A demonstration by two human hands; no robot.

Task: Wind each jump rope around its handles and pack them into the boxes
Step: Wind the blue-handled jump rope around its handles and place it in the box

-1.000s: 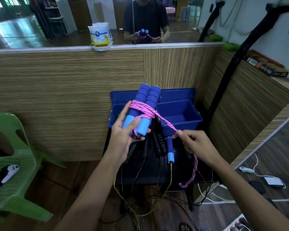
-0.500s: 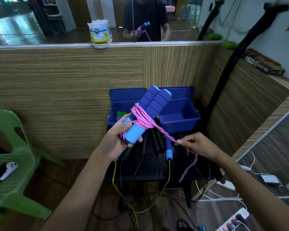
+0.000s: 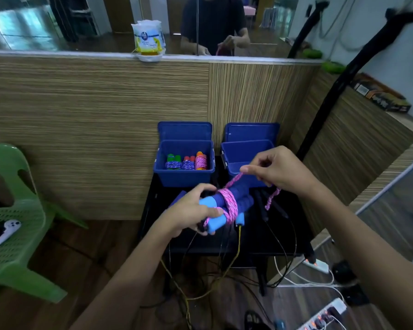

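Two blue handles [image 3: 227,206] lie side by side in the left hand [image 3: 188,215], its grip clenched around their light-blue ends, above the black worktop [image 3: 253,236]. Pink rope [image 3: 230,206] is coiled around the middle of the handles. Right hand [image 3: 279,170] pinches the free rope end just above the handles, its tail dangling near the wrist. Left box [image 3: 184,177] holds three wound ropes standing upright. Right box [image 3: 246,151] sits beside it, contents hidden by the hand. Both lids stand open behind. Other dark ropes [image 3: 267,210] lie on the worktop, cords hanging off its front edge.
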